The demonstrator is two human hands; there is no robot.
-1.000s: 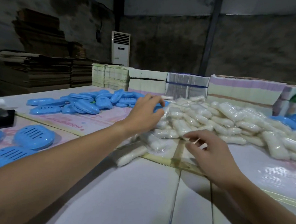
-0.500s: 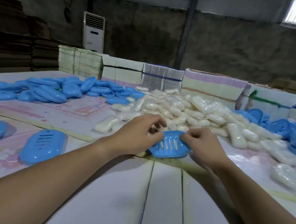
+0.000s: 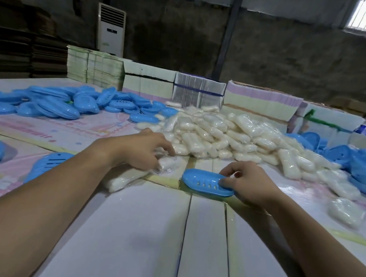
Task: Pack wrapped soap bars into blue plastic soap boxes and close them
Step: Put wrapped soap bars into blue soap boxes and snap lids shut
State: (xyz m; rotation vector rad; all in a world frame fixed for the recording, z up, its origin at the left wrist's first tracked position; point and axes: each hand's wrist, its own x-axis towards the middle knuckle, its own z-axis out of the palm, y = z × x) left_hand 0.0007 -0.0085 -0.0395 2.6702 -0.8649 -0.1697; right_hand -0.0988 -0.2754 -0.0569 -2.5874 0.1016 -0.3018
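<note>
Since half a second ago, both hands have parted: the left hand (image 3: 142, 147), left of centre, now curls its fingers around a wrapped soap bar (image 3: 168, 164), while the right hand (image 3: 246, 182) alone pinches the blue soap box (image 3: 204, 182) at centre, below the soap pile (image 3: 222, 133).

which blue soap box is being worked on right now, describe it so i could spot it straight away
Find the big heap of wrapped white soap bars in the middle of the table. Just in front of its near edge lies one blue soap box, gripped at its right end by the right hand. Unlike the other blue boxes, piled at the sides, it lies alone.
</note>
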